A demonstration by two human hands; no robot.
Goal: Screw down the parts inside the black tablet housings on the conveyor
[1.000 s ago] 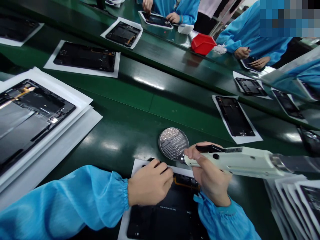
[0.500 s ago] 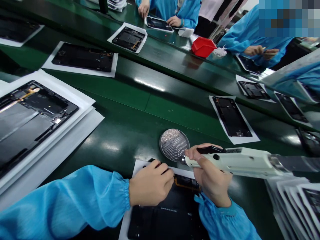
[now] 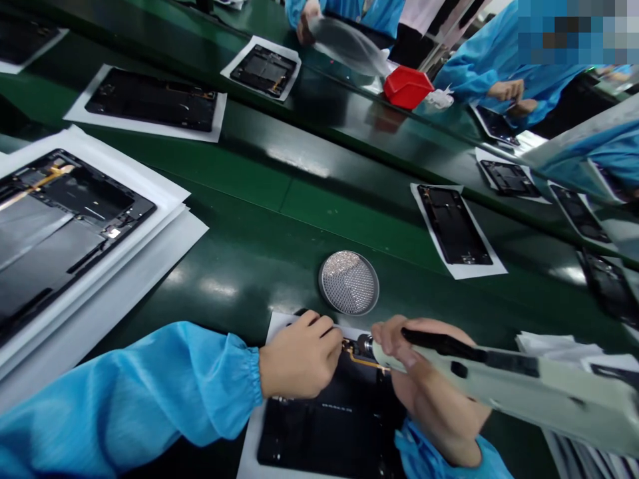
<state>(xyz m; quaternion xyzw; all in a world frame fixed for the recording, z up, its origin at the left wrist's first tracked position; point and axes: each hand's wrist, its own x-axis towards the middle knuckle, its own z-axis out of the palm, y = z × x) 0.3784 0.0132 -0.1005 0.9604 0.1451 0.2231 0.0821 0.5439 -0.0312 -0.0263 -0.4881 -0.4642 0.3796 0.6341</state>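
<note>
My right hand is wrapped round a pale electric screwdriver with a dark lever on its side. The tool slants down to the left, and its tip is at the upper part of an opened black tablet, near an orange flex cable. My left hand rests over the tablet's upper left, fingers curled down beside the tip; what they pinch is hidden. Under the tablet lies a white sheet. Just beyond it stands a round dimpled dish with tiny screws gathered on its far left part.
Left, a stack of white sheets carries another opened tablet. More tablets on sheets lie along the green line, such as one tablet at right. Stacked sheets stand at far right. Co-workers in blue sit across, near a red bin.
My right hand has brought the screwdriver tip from the dish down to the tablet beside my left hand. Tablets on the line have shifted left. A co-worker across now lifts a translucent sheet.
</note>
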